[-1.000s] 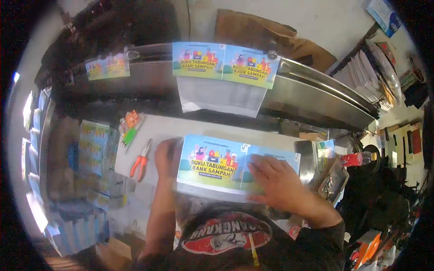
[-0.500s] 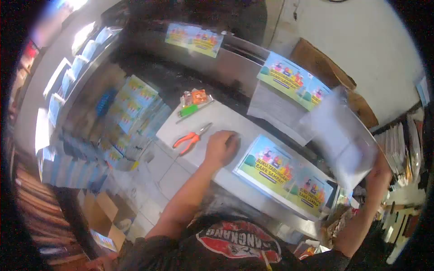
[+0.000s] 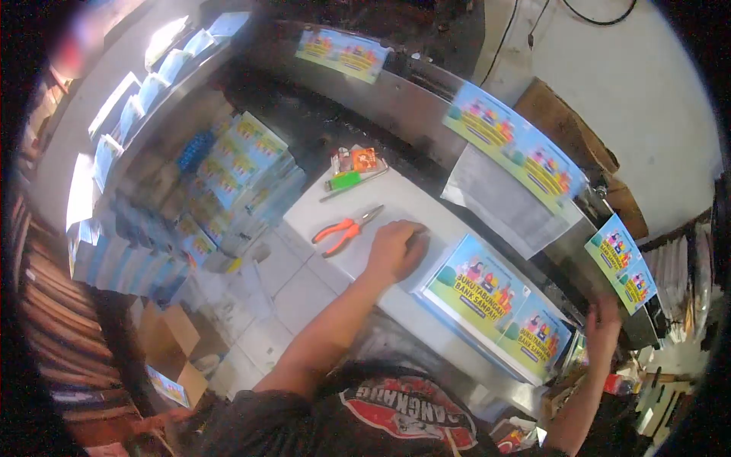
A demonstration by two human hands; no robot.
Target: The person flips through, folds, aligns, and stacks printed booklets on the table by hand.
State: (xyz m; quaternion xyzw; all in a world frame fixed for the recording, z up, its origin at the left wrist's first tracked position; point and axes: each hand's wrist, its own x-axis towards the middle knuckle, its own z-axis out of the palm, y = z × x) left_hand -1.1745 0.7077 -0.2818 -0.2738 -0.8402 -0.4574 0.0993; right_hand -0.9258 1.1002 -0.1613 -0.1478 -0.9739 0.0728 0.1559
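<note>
My left hand (image 3: 397, 251) rests on the white worktop (image 3: 312, 209), its fingers loosely curled and nothing visible in them. On its left lie pliers (image 3: 347, 230) with orange handles. To its right sits a stack of printed covers (image 3: 487, 297) reading "Buku Tabungan Bank Sampah". My right hand (image 3: 603, 324) is at the right end of the stack, somewhat blurred, with its fingers stretched upward and no sheet in them. Just above those fingers, a printed cover sheet (image 3: 621, 263) lies on the metal rail's right end. Another printed sheet (image 3: 518, 145) overlies white paper (image 3: 502, 202) on the rail.
A third printed sheet (image 3: 343, 55) lies on the rail's far left part. A green-handled tool (image 3: 344, 180) and a small orange packet (image 3: 364, 158) are at the worktop's far corner. Stacked prints (image 3: 236, 164) and an open cardboard box (image 3: 171, 343) stand to the left.
The white sheet in my right hand is gone from it, and the hand has moved down and left. A printed cover now shows at the rail's right end. My left hand keeps its place.
</note>
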